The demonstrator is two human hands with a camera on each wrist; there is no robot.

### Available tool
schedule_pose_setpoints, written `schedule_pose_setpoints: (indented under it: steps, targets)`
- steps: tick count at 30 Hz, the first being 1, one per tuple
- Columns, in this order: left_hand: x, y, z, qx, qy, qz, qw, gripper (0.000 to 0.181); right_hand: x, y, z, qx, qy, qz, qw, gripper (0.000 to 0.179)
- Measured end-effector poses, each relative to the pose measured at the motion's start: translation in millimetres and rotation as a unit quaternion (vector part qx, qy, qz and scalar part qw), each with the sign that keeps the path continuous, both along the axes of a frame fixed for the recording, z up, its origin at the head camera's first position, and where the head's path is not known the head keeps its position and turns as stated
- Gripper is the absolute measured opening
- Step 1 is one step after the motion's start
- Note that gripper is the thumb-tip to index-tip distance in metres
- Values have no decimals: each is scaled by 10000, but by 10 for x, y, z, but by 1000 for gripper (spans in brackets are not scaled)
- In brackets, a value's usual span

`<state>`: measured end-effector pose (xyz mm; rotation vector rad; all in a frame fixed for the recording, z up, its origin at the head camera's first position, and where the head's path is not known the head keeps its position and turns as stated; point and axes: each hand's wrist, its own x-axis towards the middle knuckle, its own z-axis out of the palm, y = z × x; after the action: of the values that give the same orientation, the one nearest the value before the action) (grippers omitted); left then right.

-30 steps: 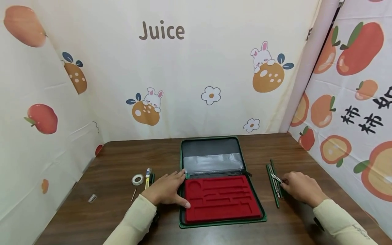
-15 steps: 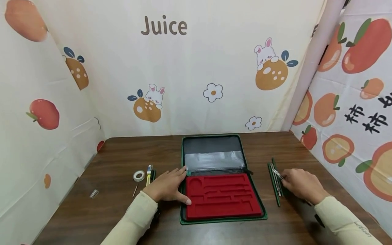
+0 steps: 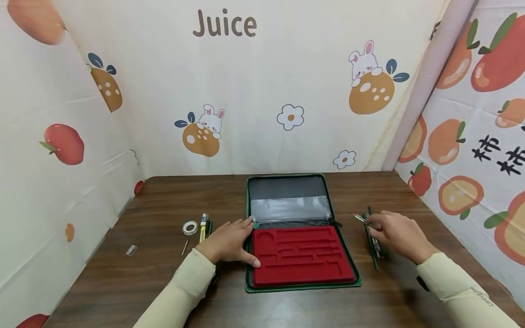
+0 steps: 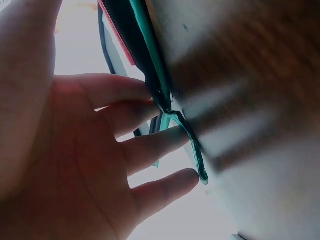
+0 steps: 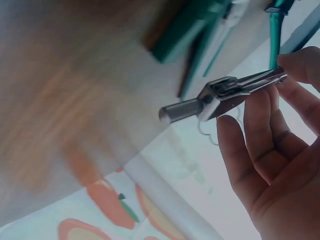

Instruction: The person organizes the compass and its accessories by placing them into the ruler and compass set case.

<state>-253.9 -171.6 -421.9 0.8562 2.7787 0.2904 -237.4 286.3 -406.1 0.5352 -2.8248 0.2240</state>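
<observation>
An open green zip case (image 3: 249, 287) lies on the table, its red moulded tray (image 3: 303, 272) full of shaped hollows. My left hand (image 3: 229, 240) rests at the case's left edge, thumb on the tray and fingers extended. In the left wrist view those fingers touch the green trim (image 4: 192, 137). My right hand (image 3: 399, 233) pinches a silver drawing compass (image 5: 220, 97) between thumb and fingertips. Its knurled handle end points away from the palm, and its legs lie closed together. Below that hand are dark green pencils (image 3: 374, 255), partly hidden by it.
Left of the case lie a roll of white tape (image 3: 190, 228), a yellow utility knife (image 3: 203, 230), a thin short rod (image 3: 185, 247) and a small metal sharpener (image 3: 131, 250). Printed cloth walls (image 3: 246, 91) border the wooden table (image 3: 164, 205) at the back and sides.
My right hand has lifted the compass off the pencils and brought it slightly toward the case. The left hand stays on the case edge. The head view has tilted down a little.
</observation>
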Motion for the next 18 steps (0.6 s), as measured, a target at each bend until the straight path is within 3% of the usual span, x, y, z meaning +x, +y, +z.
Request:
schedule_pose_setpoints:
  steps: [11, 18]
  targets:
    - [-15, 32, 14, -69, 55, -56, 9999, 110, -113, -275, 117, -88, 146, 373, 9992, 11]
    - [-39, 26, 27, -148, -67, 52, 9999, 111, -191, -554, 236, -116, 535, 954, 9939, 13]
